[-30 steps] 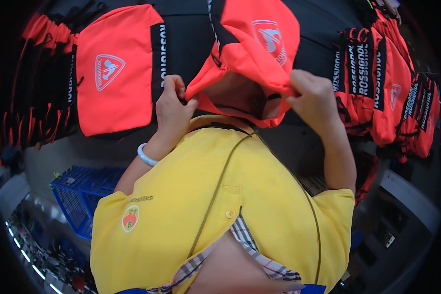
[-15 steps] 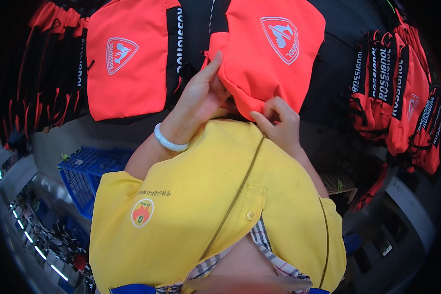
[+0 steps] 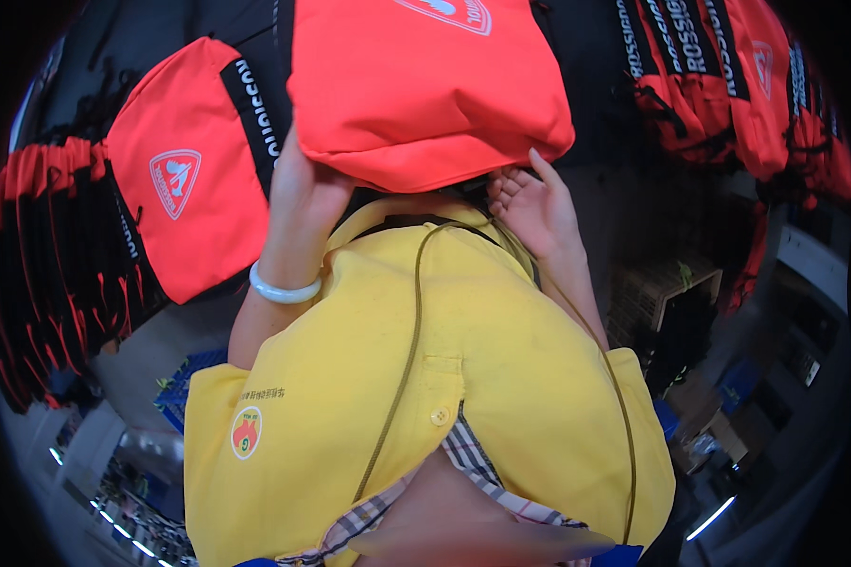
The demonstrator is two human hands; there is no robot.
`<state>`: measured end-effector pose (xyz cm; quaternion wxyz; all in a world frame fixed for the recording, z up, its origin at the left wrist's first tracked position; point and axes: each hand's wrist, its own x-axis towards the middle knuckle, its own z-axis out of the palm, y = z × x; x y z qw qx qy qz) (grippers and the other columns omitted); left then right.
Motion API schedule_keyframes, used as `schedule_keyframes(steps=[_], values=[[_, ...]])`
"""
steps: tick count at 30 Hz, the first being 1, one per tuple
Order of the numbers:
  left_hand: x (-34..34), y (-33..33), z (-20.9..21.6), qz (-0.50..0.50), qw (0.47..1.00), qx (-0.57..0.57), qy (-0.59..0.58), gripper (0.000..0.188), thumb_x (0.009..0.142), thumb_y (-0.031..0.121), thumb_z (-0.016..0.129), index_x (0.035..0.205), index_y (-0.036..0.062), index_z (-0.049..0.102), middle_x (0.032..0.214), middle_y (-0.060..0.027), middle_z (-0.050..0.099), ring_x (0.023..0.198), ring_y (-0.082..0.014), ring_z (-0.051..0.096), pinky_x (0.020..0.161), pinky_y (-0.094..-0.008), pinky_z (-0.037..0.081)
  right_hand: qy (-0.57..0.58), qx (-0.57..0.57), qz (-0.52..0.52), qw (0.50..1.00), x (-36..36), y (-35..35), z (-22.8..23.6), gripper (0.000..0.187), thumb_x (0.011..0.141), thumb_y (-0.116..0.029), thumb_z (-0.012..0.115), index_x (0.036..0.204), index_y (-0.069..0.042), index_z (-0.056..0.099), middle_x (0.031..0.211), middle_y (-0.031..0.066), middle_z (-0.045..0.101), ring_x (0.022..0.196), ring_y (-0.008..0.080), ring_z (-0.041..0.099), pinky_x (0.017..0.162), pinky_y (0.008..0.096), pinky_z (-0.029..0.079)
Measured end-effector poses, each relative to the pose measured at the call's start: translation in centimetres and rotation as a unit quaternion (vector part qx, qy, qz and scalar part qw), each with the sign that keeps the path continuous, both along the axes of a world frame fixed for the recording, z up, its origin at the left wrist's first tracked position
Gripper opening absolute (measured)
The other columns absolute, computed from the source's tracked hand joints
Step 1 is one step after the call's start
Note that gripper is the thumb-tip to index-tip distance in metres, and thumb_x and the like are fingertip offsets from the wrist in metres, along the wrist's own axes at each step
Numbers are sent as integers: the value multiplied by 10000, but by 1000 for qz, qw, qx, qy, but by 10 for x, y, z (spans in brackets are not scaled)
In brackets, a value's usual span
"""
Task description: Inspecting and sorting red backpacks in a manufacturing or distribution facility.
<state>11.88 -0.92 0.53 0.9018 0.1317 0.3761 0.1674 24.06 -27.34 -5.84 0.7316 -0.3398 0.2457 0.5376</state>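
A bright red backpack (image 3: 435, 104) with a pale shield-shaped emblem lies in front of me, its lower edge toward my body. My left hand (image 3: 307, 198), with a pale bangle on its wrist, grips the lower left corner. Its fingertips are hidden by the fabric. At the lower right corner my right hand (image 3: 544, 208) is turned palm up, its fingers loosely curled and apart below the edge. The right thumb points up against the corner, and nothing sits in the palm. Left of this backpack lies another red and black backpack (image 3: 199, 170), tilted, with the same emblem.
A row of red and black backpacks (image 3: 57, 255) is stacked at the far left. Several more backpacks (image 3: 719, 94) stand at the far right on the dark table (image 3: 591, 104). Below are a blue crate (image 3: 184, 378) and a light brown crate (image 3: 648, 302).
The front backpack has come round straighter, and its lower edge now lies flat across. My right hand has let go of its fold in the fabric and turned palm up. The whole view has shifted.
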Motion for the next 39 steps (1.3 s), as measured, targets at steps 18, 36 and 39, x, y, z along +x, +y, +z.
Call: schedule_keyframes(steps=[18,36,39], values=[[-112,60,-74,87,980,28,179,424,1012,211,452,1375,-7,469,1387,-198,530,1267,-354,531,1077,-529,441,-27,215,-161,963,-19,52,79,667,988,-567,435,1470,-107,403,1488,96,453,1388,291,395,1161,489,272],[-158,76,-136,63,966,-15,251,426,1004,218,425,1350,-21,492,1353,-212,558,1234,-374,554,1054,-544,450,59,265,-60,961,-43,48,62,582,1039,-471,379,1456,-66,402,1461,112,484,1348,265,452,1159,437,290],[-160,84,-127,84,974,74,199,459,1028,321,419,1355,9,500,1380,-172,548,1254,-322,546,1043,-519,459,27,394,-95,914,-30,44,60,544,1030,-397,365,1441,-44,420,1460,116,489,1347,275,452,1151,465,291]])
